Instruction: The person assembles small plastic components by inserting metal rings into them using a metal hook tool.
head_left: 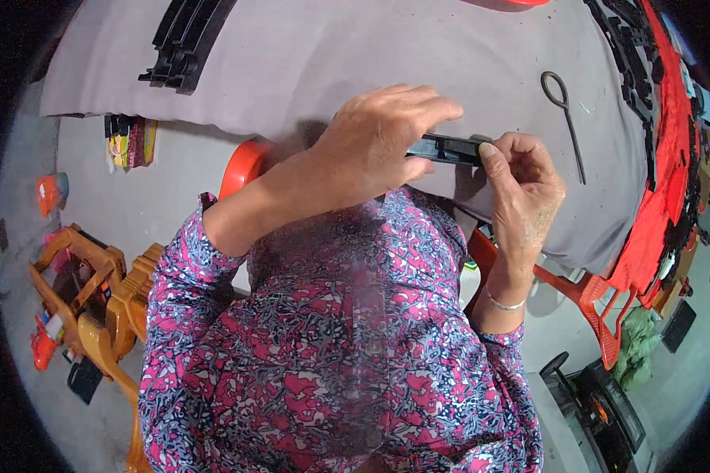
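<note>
A narrow black plastic strip (447, 150) is stretched between my hands, just above the front edge of the grey cloth-covered table (323, 71). My right hand (525, 169) pinches its right end between thumb and fingers. The left end runs in between the thumb and fingers of my left hand (379, 134), whose index finger stands off the strip; the exact contact there is hidden. To the right on the cloth lies a metal rod with a looped end (568, 118). Longer black plastic pieces (185, 47) rest at the far left.
More black plastic pieces (631, 63) run along the right edge beside a red cloth (674, 158). A red plastic seat (244, 165) sits by the table's front edge, and a red chair (596, 307) at right. Wooden furniture (110, 299) stands at lower left.
</note>
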The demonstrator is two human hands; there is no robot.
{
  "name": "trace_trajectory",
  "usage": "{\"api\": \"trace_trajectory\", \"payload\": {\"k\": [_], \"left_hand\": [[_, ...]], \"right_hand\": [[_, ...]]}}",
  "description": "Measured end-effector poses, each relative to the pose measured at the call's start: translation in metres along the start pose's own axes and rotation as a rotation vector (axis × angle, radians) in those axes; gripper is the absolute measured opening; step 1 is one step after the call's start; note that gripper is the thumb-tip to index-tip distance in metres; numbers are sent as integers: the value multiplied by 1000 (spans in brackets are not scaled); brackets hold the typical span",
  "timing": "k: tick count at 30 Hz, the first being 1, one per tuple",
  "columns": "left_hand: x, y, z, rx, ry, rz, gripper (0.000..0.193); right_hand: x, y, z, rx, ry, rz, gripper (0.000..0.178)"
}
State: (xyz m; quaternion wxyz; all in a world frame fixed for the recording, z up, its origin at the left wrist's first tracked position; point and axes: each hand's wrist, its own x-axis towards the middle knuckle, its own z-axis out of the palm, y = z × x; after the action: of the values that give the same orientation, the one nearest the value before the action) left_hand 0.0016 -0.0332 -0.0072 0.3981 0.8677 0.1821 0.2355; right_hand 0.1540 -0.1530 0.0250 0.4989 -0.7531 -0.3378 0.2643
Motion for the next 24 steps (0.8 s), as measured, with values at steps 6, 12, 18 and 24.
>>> {"api": "trace_trajectory", "payload": {"k": [6,12,18,24], "left_hand": [[-1,0,1,-3,15,0,54],[0,2,0,-23,3,-9,54],[1,5,-7,32,-57,-13,53],[-5,-6,-1,129,41,284,46]], "right_hand": [[-1,10,5,-149,71,-51,9],[-3,15,8,-237,119,-139,8],[-4,11,8,-342,123,-210,10],[-5,7,7,-389,108,-191,12]]}}
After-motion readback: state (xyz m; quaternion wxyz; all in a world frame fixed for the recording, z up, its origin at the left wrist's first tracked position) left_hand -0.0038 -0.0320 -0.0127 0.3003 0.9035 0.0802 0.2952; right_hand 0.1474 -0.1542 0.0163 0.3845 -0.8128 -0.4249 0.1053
